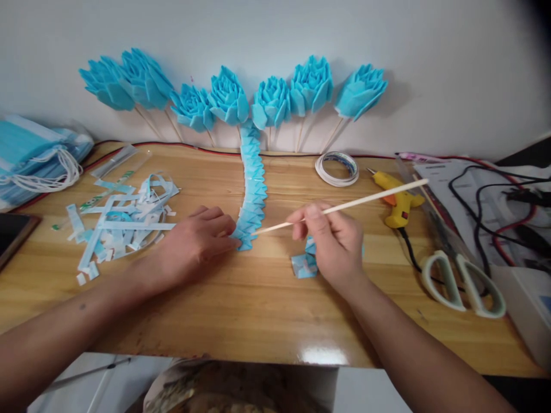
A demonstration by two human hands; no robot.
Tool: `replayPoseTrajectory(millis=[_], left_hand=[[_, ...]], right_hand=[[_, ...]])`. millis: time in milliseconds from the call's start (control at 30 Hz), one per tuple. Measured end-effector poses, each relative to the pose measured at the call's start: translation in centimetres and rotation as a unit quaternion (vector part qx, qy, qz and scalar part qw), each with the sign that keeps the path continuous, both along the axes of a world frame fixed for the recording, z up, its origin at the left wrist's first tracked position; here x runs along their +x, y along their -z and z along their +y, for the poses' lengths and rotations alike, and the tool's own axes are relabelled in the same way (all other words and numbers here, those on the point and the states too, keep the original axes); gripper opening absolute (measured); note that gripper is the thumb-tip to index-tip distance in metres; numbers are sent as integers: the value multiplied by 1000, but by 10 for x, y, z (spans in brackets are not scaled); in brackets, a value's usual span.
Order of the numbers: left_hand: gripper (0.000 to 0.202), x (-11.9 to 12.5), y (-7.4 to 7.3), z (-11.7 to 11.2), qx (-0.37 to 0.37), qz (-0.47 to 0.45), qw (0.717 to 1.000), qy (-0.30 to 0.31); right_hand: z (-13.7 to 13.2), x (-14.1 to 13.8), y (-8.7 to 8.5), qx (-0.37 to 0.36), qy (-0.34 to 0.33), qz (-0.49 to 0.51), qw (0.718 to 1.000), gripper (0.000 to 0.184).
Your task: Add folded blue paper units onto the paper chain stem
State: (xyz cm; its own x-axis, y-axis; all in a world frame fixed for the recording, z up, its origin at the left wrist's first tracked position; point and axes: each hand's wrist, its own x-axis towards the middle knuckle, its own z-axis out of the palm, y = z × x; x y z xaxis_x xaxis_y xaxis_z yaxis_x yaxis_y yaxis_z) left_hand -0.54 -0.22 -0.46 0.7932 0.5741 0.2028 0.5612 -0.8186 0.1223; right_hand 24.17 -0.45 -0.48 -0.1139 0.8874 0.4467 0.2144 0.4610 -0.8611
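Note:
A long row of folded light-blue petals [253,186] lies on the wooden table, running from the flowers at the wall toward me. At its near end, my left hand [204,235] has its fingers closed on the edge of the last petals. My right hand [331,241] grips a thin wooden stick [374,195], whose left tip reaches the near end of the row. Its other end points up to the right. Partly hidden beneath my right hand lie small blue folded pieces [303,266].
Several blue flowers on sticks [228,97] lean along the wall. Cut strips and scraps [124,221] cover the left side, near stacked face masks [32,158]. To the right are a tape roll [337,169], a yellow glue gun [400,203], scissors [462,281] and cables [477,189].

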Motion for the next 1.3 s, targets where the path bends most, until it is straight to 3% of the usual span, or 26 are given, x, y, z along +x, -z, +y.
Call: replayPoseTrajectory(millis=[200, 733, 967, 1133, 1300], left_hand=[[23, -1, 1, -2, -1, -5, 1000, 2], [28, 0, -2, -2, -21, -14, 1000, 9], [23, -2, -3, 2, -57, -45, 997, 18], [28, -12, -10, 5, -120, -178, 976, -33], [26, -16, 0, 7, -105, -161, 979, -65]], right_hand=[[-3, -4, 1, 27, -60, -70, 995, 31], [-1, -9, 4, 55, -81, -110, 989, 27], [-4, -10, 8, 139, -93, -185, 968, 26], [-6, -10, 8, 171, -102, -197, 960, 21], [-7, -11, 7, 177, -116, -188, 959, 18]])
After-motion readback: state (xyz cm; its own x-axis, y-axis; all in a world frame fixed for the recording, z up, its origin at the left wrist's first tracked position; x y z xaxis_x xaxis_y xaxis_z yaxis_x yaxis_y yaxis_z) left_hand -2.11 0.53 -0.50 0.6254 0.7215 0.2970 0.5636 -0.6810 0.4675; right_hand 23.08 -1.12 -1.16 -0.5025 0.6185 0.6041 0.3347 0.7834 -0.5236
